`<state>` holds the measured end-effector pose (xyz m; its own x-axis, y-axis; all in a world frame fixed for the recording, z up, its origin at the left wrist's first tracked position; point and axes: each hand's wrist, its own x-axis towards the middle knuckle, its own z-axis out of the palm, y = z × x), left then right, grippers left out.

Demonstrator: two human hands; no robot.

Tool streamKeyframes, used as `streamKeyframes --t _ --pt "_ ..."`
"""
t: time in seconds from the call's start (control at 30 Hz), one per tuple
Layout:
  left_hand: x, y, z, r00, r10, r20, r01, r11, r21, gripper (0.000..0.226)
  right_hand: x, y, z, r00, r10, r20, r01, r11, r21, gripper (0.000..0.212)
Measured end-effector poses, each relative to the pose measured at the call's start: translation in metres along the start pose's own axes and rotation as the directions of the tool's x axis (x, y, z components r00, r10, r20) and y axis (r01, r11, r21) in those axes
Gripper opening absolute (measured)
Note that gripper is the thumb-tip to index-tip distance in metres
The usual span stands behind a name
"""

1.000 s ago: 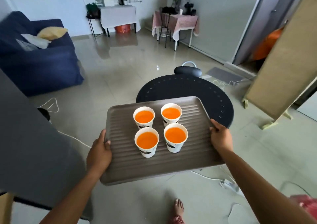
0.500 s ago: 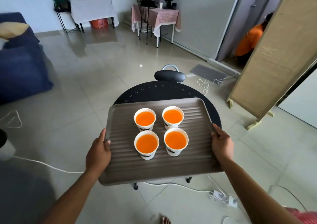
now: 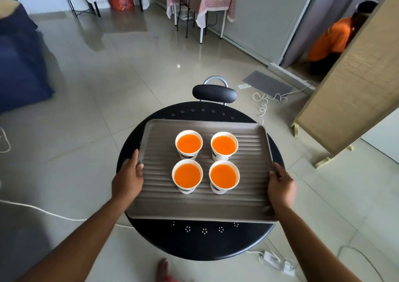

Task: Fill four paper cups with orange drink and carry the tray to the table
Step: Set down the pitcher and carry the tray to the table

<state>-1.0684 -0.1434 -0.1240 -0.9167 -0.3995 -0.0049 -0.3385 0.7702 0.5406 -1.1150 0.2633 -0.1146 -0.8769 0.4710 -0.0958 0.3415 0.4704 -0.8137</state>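
A ridged grey-brown tray (image 3: pixel 250 197) carries several white paper cups (image 3: pixel 188 144) full of orange drink, set in a square. The tray is over the middle of a round black table (image 3: pixel 205 238); whether it rests on the top or hovers just above it I cannot tell. My left hand (image 3: pixel 127 179) grips the tray's left edge, thumb on top. My right hand (image 3: pixel 280 186) grips the right edge the same way.
A black chair back (image 3: pixel 214 93) stands just beyond the table. White cables and a power strip (image 3: pixel 277 262) lie on the tiled floor near it. A woven screen (image 3: pixel 349 83) stands at right, a person in orange (image 3: pixel 330 40) behind it. A blue sofa (image 3: pixel 19 61) is at left.
I have walked forward with the tray; the round table, first ahead of it, now lies directly beneath it. Both hands have kept their grip and the cups have stayed upright.
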Motion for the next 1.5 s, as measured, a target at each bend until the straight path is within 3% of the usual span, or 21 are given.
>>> streamKeyframes --t 0.77,1.23,1.5 --pt "0.161 -0.009 0.086 0.985 0.098 0.139 -0.107 0.993 0.058 0.051 0.073 0.017 0.107 0.973 0.199 -0.119 -0.206 0.977 -0.049 0.038" --pt "0.186 -0.013 0.111 0.986 0.095 0.138 -0.114 0.984 0.136 0.050 0.100 0.026 0.126 0.972 0.201 -0.119 -0.209 0.976 -0.062 0.037" --pt "0.189 -0.018 0.118 0.988 0.108 0.114 -0.126 0.978 0.168 0.049 0.102 0.027 0.129 0.989 0.123 -0.078 -0.138 0.962 -0.235 0.040"
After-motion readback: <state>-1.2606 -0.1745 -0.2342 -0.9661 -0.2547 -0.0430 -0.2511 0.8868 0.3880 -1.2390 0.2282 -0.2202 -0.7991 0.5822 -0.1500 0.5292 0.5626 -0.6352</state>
